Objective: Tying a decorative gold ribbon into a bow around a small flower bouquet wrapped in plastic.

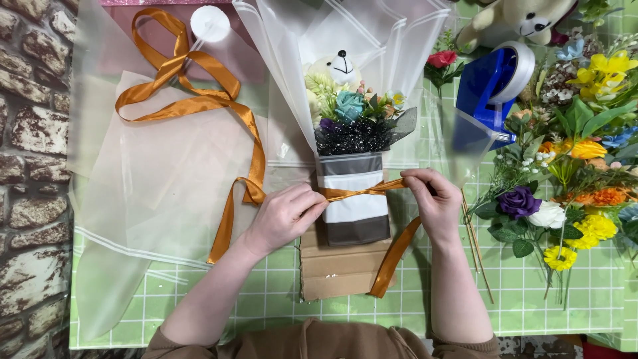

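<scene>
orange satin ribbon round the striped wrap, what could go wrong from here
1. The orange satin ribbon is pinched taut between the left hand and right hand; it may slide down the grey-and-white striped wrap.
2. Its long loose tail could snag.
3. A hard pull might tip the small bouquet with a white toy bear.

Bright, even overhead light; soft shadows under the forearms, mild glare on the translucent white wrapping film [166,166]; focus stays sharp.

Glossy satin orange ribbon [199,100]; translucent matt wrapping sheet [153,173]; rough brown cardboard [339,269]; shiny blue plastic tape dispenser [488,90]; plush teddy bear [339,66].
</scene>
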